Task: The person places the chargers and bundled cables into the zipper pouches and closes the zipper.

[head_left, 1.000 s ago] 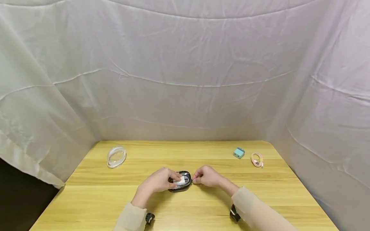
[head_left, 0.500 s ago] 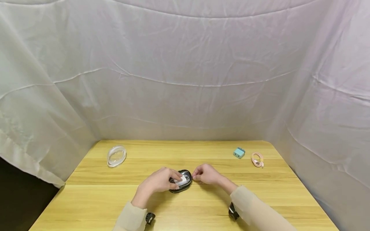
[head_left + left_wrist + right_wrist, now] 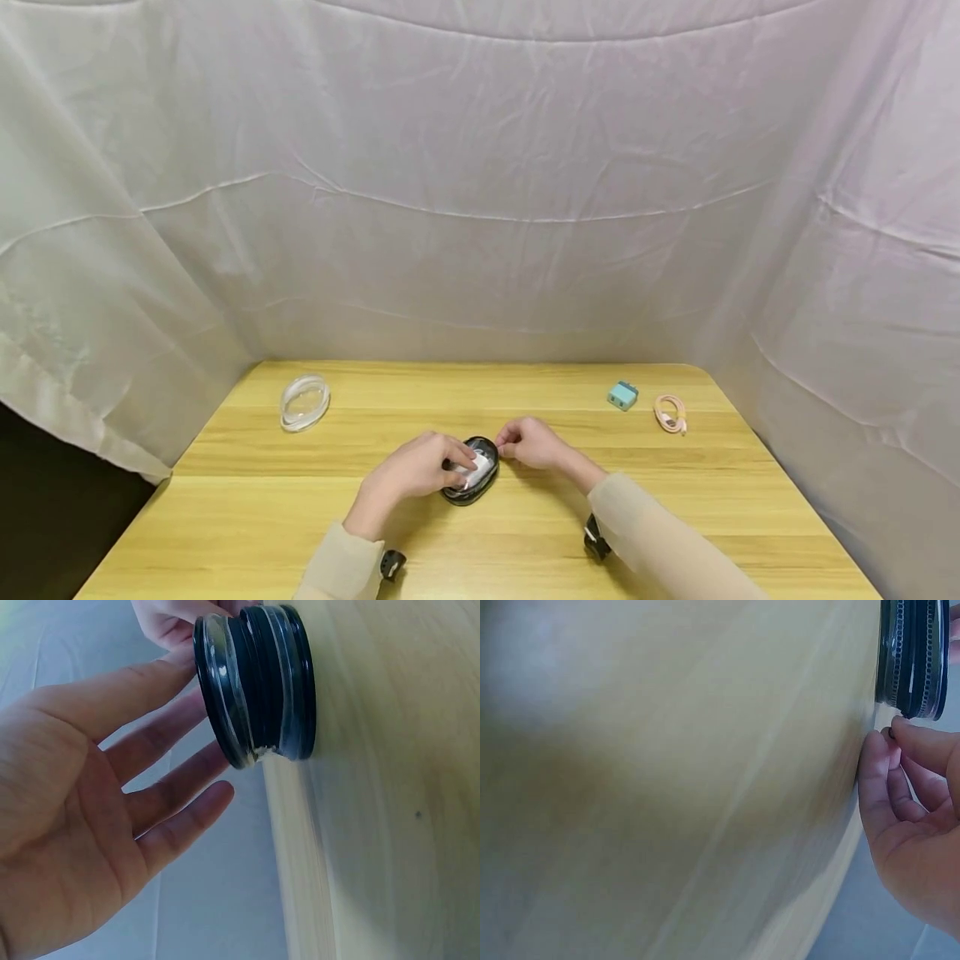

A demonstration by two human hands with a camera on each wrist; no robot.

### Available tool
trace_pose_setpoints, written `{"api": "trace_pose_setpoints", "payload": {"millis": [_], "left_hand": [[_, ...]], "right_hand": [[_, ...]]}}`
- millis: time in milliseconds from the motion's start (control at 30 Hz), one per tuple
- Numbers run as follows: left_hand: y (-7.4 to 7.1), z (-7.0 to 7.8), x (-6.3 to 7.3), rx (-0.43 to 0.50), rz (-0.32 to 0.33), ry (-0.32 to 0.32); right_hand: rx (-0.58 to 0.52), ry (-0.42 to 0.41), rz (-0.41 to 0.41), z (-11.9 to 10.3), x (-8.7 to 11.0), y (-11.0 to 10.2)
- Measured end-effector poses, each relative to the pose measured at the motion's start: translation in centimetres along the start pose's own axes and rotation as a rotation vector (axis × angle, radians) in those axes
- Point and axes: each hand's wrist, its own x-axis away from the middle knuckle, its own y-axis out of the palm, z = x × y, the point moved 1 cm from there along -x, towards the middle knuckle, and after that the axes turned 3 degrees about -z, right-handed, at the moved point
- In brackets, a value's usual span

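A small black oval zipper case [image 3: 486,472] with a clear top and something white inside lies flat on the table. My left hand [image 3: 420,468] rests on its top from the left, thumb and fingertips pressing the clear lid. From the side in the left wrist view, the fairly straight fingers [image 3: 176,787] meet the upper face of the case [image 3: 259,682]. At the right end of the case, my right hand [image 3: 531,443] pinches the small zipper pull between thumb and forefinger. The right wrist view shows a dark bit of the pull [image 3: 887,733] there; the rest is hidden by the fingers.
A coiled clear-white tube or cable [image 3: 304,402] lies at the back left of the wooden table [image 3: 225,517]. At the back right are a light-blue plug adapter [image 3: 622,396] and a coiled pink charging cable [image 3: 670,414]. Pale cloth [image 3: 480,167] hangs around the table.
My right hand has moved a little away from me along the right end of the case. The case has turned slightly, its right end swinging away. The left hand stays on it.
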Motion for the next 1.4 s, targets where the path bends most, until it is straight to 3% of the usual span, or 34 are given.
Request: {"api": "trace_pose_setpoints", "payload": {"millis": [433, 1233, 1400], "left_hand": [[0.7, 0.0, -0.8, 0.019, -0.002, 0.082], [1.5, -0.1, -0.6, -0.016, 0.012, -0.049], [1.3, 0.2, -0.5, -0.017, 0.027, -0.049]], "right_hand": [[0.016, -0.013, 0.005, -0.3, -0.8, 0.3], [0.043, -0.038, -0.009, 0.3, -0.4, 0.6], [0.054, -0.059, -0.004, 0.2, -0.4, 0.5]]}}
